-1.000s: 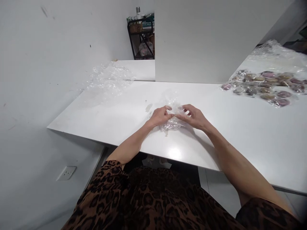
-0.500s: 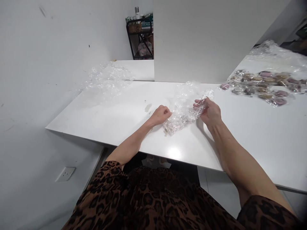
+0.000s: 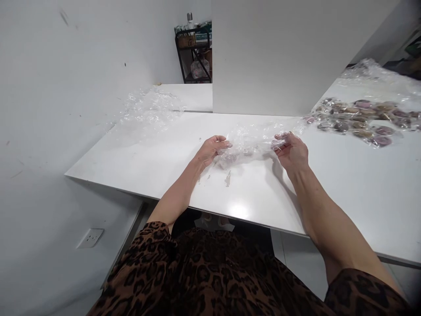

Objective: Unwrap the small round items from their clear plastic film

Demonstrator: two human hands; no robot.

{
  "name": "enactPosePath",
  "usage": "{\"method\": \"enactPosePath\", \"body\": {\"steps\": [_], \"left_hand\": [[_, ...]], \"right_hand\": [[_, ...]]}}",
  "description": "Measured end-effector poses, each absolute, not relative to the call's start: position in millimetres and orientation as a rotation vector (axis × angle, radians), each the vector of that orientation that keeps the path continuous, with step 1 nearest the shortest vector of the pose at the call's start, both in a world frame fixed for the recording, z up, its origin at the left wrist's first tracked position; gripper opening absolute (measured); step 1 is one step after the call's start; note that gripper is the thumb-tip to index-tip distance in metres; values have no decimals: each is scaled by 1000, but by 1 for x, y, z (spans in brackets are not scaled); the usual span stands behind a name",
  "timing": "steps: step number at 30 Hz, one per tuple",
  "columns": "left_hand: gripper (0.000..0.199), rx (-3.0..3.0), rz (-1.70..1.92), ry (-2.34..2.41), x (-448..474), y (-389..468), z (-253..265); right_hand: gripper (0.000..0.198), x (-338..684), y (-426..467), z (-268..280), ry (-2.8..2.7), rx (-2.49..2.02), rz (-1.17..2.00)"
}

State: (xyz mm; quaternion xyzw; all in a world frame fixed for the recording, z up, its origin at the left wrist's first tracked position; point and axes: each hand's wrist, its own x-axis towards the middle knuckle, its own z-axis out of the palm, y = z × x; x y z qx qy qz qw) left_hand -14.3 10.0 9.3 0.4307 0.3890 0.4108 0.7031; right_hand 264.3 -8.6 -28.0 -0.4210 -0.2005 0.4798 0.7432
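A crumpled piece of clear plastic film (image 3: pixel 248 140) stretches between my two hands over the white table; whether it is a bag or a loose sheet I cannot make out. At its left edge, my left hand (image 3: pixel 212 149) pinches it between thumb and fingers. My right hand (image 3: pixel 292 151) grips the opposite side, palm turned inward, with film lying over its curled fingertips. Part of the film rests on or just above the tabletop (image 3: pixel 158 166).
More crumpled clear film (image 3: pixel 148 109) lies at the left by the wall. On the right are clear packs of brown and purplish roundish items (image 3: pixel 365 118). A white upright panel (image 3: pixel 263 57) stands behind the table. A black shelf rack (image 3: pixel 194 52) is farther back.
My left hand has moved up and left, and its fingers have opened out from a fist to a pinch. The film has been drawn wider and flatter. My right hand has shifted slightly right.
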Motion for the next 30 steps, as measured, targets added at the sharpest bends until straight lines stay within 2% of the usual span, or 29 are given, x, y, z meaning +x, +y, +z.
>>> {"method": "enactPosePath", "body": {"steps": [3, 5, 9, 12, 15, 17, 19, 23, 25, 30], "left_hand": [[51, 914, 817, 826, -17, 11, 8], [54, 908, 745, 838, -17, 10, 8], [28, 1004, 704, 853, -14, 8, 7], [19, 978, 827, 857, -11, 10, 2], [17, 907, 885, 859, -11, 11, -1], [18, 889, 873, 843, -11, 10, 0], [19, 864, 878, 829, -10, 9, 2], [19, 728, 1028, 821, -9, 10, 7], [18, 674, 1087, 794, -9, 12, 9], [20, 716, 1178, 682, -16, 11, 17]], "right_hand": [[19, 265, -9, -25, -466, -899, 1056], [20, 265, -9, -22, -491, -888, 1049], [13, 265, -11, -19, -567, -979, 1005], [11, 257, -20, -18, -644, -1198, 719], [29, 238, -37, -9, -899, -1224, 419], [41, 221, -49, -2, -1148, -1161, 525], [47, 207, -59, 3, -1384, -1125, 780], [31, 192, -69, 6, -1861, -1076, 1233], [30, 191, -71, 7, -2046, -1023, 1409], [34, 201, -68, 10, -1981, -955, 1672]]}}
